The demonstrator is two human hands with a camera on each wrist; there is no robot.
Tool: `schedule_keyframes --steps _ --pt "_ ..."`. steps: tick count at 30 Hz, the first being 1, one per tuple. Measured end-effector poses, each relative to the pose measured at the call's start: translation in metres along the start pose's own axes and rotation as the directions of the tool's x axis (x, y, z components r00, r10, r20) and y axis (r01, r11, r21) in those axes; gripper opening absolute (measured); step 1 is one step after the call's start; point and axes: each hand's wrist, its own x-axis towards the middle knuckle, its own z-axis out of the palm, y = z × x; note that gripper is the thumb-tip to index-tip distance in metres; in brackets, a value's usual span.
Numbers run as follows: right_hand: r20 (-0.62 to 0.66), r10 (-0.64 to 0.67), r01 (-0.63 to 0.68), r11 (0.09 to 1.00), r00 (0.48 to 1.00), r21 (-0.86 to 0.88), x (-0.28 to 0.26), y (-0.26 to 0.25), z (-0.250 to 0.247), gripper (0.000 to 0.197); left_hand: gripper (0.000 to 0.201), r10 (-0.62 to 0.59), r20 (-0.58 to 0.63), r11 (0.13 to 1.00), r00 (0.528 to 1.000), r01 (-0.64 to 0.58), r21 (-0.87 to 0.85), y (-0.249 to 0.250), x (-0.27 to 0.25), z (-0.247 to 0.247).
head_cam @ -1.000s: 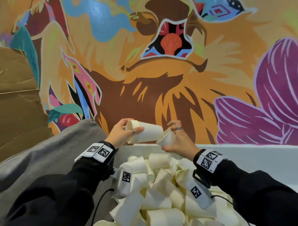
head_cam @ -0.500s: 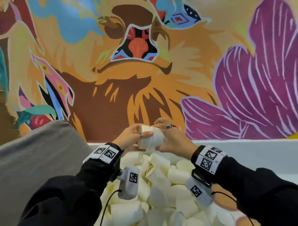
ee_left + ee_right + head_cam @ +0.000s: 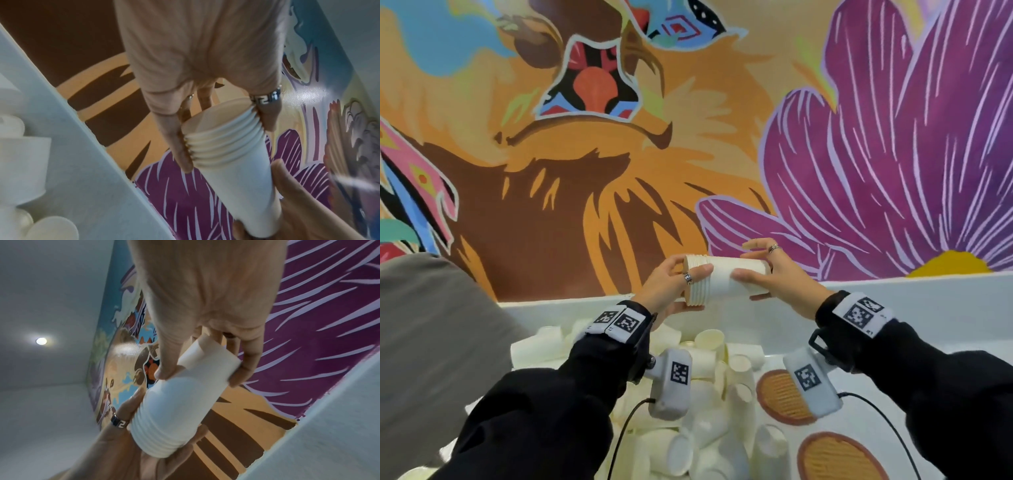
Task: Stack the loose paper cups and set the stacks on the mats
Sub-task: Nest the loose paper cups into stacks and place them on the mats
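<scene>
Person, black long sleeves (image 3: 544,411), tagged wrist gear.
White marker bands (image 3: 619,322) at 9 and 3 o'clock; grey wrist cameras (image 3: 671,387) with black cables (image 3: 626,431); patterned silver rings (image 3: 688,278).

Bright, even indoor light; ceiling lamp (image 3: 41,341) glares on mural (image 3: 125,348); wrist views seem slightly motion-blurred

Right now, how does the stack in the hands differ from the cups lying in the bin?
The cup stack is nested, its rims bunched at one end; the loose cups are mostly single. The cup stack is held in the air, level, by the left hand at its rims and the right hand at its base; the loose cups lie heaped at all angles beside the mats. Both are plain white paper.
</scene>
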Motion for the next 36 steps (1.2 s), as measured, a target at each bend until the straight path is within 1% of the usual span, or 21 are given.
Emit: schedule_keyframes --steps 2,4,7,10,13,15,16,17,20,21,23,25,27,29,32,34,36 --pt "-0.037 0.011 -0.009 0.999 0.999 0.041 -0.001 0.007 -0.014 0.046 0.045 -0.007 0.020 1.000 1.000 0.007 -0.027 -0.002 0.005 0.016" --pt "-0.090 0.013 -0.003 0.994 0.996 0.113 -0.001 0.015 -0.030 0.045 0.045 -0.015 0.061 1.000 0.998 0.016 -0.020 -0.004 0.011 0.034" --pt "-0.150 0.048 -0.008 0.967 0.987 0.255 -0.001 0.025 -0.047 0.046 0.047 -0.042 0.102 0.999 0.994 0.040 0.020 -0.009 0.018 0.057" --pt "-0.194 0.084 -0.007 0.931 0.977 0.366 0.002 0.039 -0.062 0.049 0.044 -0.057 0.119 0.998 0.991 0.059 -0.010 -0.017 0.026 0.076" --pt "-0.193 0.118 -0.015 0.885 0.974 0.465 0.005 0.056 -0.071 0.050 0.040 -0.075 0.138 0.995 0.988 0.083 -0.048 -0.029 0.033 0.092" --pt "-0.168 0.139 -0.039 0.870 0.976 0.491 0.005 0.064 -0.072 0.042 0.039 -0.091 0.152 0.992 0.984 0.103 -0.072 -0.037 0.038 0.103" --pt "-0.148 0.159 -0.068 0.871 0.976 0.487 0.004 0.068 -0.072 0.040 0.038 -0.098 0.169 0.991 0.981 0.111 -0.070 -0.041 0.041 0.107" --pt "-0.116 0.184 -0.108 0.872 0.976 0.477 0.003 0.074 -0.072 0.044 0.037 -0.106 0.187 0.991 0.977 0.120 -0.062 -0.046 0.044 0.112" --pt "0.029 0.268 -0.251 0.853 0.963 0.457 0.002 0.099 -0.072 0.068 0.034 -0.146 0.212 0.985 0.966 0.162 -0.059 -0.060 0.053 0.121" --pt "0.062 0.294 -0.288 0.834 0.954 0.470 0.002 0.108 -0.072 0.069 0.034 -0.164 0.215 0.983 0.963 0.176 -0.042 -0.066 0.057 0.123" --pt "0.093 0.336 -0.336 0.796 0.937 0.503 0.001 0.123 -0.073 0.062 0.035 -0.204 0.211 0.979 0.956 0.202 0.031 -0.075 0.062 0.125" --pt "0.091 0.365 -0.360 0.792 0.927 0.493 0.001 0.137 -0.072 0.058 0.034 -0.264 0.213 0.960 0.941 0.234 0.156 -0.084 0.066 0.126" --pt "0.069 0.376 -0.369 0.829 0.924 0.420 0.002 0.150 -0.071 0.063 0.035 -0.332 0.217 0.924 0.918 0.270 0.271 -0.091 0.069 0.126" --pt "0.038 0.387 -0.377 0.865 0.921 0.332 0.004 0.163 -0.069 0.067 0.037 -0.394 0.203 0.889 0.896 0.316 0.333 -0.097 0.071 0.126" --pt "0.011 0.447 -0.436 0.866 0.894 0.246 0.005 0.185 -0.063 0.066 0.042 -0.448 0.146 0.856 0.882 0.376 0.354 -0.101 0.074 0.120" --pt "0.002 0.491 -0.482 0.854 0.871 0.197 0.004 0.202 -0.058 0.067 0.040 -0.451 0.116 0.850 0.885 0.387 0.358 -0.102 0.074 0.115" --pt "0.006 0.521 -0.518 0.848 0.854 0.112 0.001 0.219 -0.050 0.072 0.037 -0.448 0.096 0.848 0.889 0.388 0.360 -0.102 0.073 0.108"
